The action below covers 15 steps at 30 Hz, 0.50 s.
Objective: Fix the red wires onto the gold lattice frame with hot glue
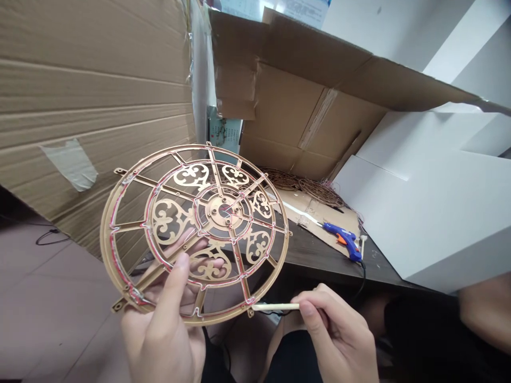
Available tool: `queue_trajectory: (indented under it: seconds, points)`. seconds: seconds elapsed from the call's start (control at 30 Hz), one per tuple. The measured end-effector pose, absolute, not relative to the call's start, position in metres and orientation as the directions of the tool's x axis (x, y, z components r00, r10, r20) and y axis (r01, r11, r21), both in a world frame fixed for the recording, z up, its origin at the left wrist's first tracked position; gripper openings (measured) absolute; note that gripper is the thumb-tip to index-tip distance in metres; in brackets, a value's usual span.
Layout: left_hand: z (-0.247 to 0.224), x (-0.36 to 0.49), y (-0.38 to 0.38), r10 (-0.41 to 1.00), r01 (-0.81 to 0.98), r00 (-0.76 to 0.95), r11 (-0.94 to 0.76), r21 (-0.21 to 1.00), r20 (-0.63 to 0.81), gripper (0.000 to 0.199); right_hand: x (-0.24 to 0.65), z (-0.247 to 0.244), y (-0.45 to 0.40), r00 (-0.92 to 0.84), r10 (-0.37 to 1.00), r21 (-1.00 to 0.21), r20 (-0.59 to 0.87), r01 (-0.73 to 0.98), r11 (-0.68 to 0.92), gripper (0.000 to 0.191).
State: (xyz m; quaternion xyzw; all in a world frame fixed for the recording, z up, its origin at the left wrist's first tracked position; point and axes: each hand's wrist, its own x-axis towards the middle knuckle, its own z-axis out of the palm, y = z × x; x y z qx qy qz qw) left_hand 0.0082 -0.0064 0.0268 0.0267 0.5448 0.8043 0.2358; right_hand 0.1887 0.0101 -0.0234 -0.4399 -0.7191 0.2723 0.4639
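A round gold openwork frame [238, 260], with spokes, rings and scroll ornaments, is held up tilted over my lap. Thin red and white wire runs along its rings and spokes. My left hand [165, 324] grips its lower left rim, thumb in front and fingers showing behind through the openings. Between the thumb and fingers of my right hand [339, 335] is a thin pale stick [277, 307]. The tip of the stick is at the frame's lower right rim, by a small tab; whether it touches I cannot tell.
A blue glue gun [343, 238] with an orange trigger lies on the dark table [315, 260], its cord hanging off the front edge. Several brown round frames [323, 192] lie behind. Cardboard panels [96, 69] stand left and back, white boards [431, 197] right. Part of another person [485, 314] shows far right.
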Motion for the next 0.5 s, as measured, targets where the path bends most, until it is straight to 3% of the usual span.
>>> queue_trajectory:
  seconds: [0.17, 0.5]
  points:
    - [0.0273, 0.0088, -0.0087, 0.378, -0.357, -0.894, -0.275, 0.893, -0.241, 0.032, 0.186, -0.0192, 0.0111, -0.186, 0.885, -0.792, 0.427, 0.396, 0.466, 0.022]
    - [0.025, 0.0087, -0.007, 0.4, -0.329, -0.895, -0.294, 0.897, -0.197, 0.041, 0.1844, -0.0161, 0.0133, -0.213, 0.871, -0.773, 0.442, 0.403, 0.491, 0.022]
